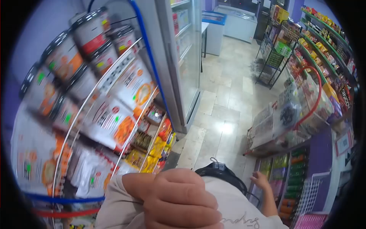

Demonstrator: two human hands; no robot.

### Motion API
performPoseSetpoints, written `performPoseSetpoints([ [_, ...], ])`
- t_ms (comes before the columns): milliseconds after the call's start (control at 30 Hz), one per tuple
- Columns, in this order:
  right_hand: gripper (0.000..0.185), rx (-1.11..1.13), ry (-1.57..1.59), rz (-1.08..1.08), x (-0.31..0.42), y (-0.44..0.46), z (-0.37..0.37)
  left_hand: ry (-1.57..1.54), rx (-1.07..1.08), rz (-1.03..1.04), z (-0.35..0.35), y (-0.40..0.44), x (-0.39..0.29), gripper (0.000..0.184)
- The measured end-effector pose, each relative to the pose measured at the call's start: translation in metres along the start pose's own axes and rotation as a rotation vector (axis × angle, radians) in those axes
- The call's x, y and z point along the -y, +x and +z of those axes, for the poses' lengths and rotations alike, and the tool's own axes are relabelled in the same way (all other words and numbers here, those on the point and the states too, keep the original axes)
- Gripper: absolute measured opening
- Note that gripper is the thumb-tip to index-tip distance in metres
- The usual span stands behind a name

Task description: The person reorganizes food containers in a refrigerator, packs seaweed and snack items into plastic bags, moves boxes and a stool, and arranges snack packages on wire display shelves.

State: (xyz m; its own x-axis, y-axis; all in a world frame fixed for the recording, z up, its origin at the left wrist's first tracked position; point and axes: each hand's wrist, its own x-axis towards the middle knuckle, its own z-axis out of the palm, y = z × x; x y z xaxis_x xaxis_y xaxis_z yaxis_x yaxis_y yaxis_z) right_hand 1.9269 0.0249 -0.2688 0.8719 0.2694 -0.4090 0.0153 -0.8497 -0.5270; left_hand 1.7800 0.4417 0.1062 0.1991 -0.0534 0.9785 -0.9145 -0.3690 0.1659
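Before the shirt (244, 204), left hand (179, 202) curls closed (palm hidden); right hand (260, 180) loosely unfurled.

My left hand (181, 198) is raised before my pale shirt (238, 219), fingers curled, palm hidden from me. My right hand (260, 180) hangs at my other side, fingers loosely bent, near rows of green and orange packs (295, 178). On my left, a blue-edged rack (148, 53) holds dark-lidded jars (63, 55) and white bags (110, 121). Ahead, shiny floor tiles (217, 97) run towards a white freezer (240, 27).
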Motion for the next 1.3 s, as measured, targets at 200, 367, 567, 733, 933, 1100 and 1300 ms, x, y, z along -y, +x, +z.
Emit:
performPoseSetpoints([
  [200, 0.036, -0.131, 0.138, 0.095, 0.019, 0.159, -0.074, 0.208, 0.316, -0.255, 0.001, -0.046, 0.188, 0.018],
  [367, 0.04, -0.054, -0.009, -0.255, 0.125, 0.357, -0.152, 0.609, 0.271, -1.247, 0.03, -0.223, 0.347, 0.014],
  [567, 0.039, 0.015, -0.092, -0.692, 0.3, 0.512, -0.258, 0.709, 0.246, -1.801, 0.038, -0.308, 0.42, 0.031],
  [733, 0.04, 0.035, -0.036, -0.879, 0.362, 0.596, -0.299, 0.632, 0.237, -1.8, 0.045, -0.31, 0.539, 0.036],
  [933, 0.04, 0.061, 0.057, -0.629, 0.348, 0.703, -0.331, 0.514, 0.18, -1.704, 0.046, -0.257, 0.759, 0.034],
  [1100, 0.041, -0.071, 0.105, -0.458, 0.307, 0.777, -0.387, 0.326, 0.154, -1.623, 0.061, -0.186, 0.95, 0.033],
  [1300, 0.041, -0.067, 0.096, -0.22, 0.263, 0.921, -0.45, 0.225, 0.116, -1.544, 0.118, -0.14, 1.124, 0.031],
])
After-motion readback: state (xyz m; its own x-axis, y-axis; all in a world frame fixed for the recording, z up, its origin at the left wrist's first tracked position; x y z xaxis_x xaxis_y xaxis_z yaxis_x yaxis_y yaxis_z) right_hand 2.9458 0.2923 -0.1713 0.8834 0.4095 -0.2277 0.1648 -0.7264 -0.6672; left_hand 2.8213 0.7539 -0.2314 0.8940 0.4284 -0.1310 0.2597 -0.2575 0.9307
